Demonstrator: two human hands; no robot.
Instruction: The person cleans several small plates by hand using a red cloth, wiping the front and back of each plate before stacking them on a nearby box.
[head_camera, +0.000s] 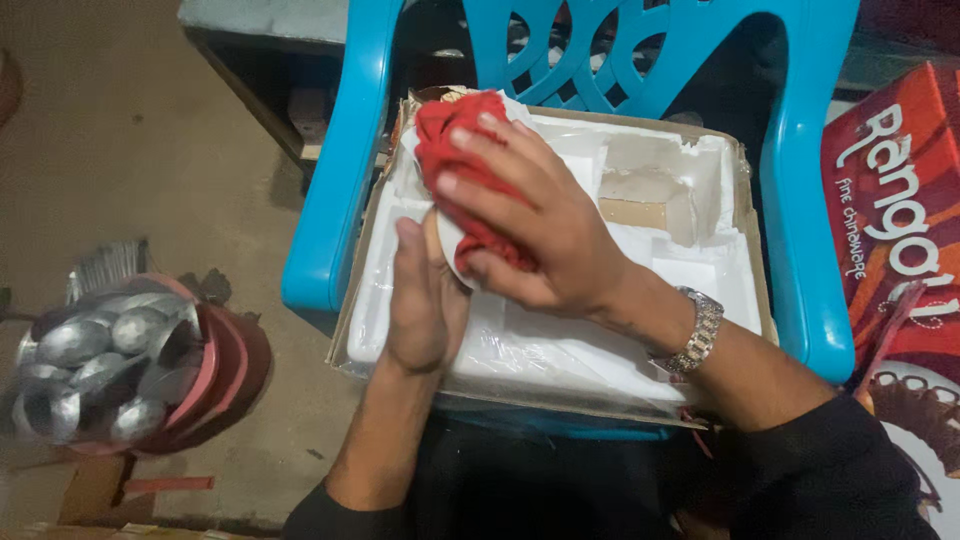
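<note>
The person is wiping a small white dish (452, 252) over an open cardboard box (745, 250) that sits on a blue plastic chair (330, 200). The left hand (425, 305) cups the dish from below, fingers closed around its edge. The right hand (530, 225) presses a red cloth (450, 140) onto it, fingers spread. The rubbing looks mid-way; turning the dish would probably call for a steady left-hand grip.

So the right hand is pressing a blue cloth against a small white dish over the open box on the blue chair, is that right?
Not quite: the cloth is red, not blue, as the head view shows. The rest holds: the right hand presses it on a small white dish, steadied by the left hand, over the open box on the blue chair.
</note>
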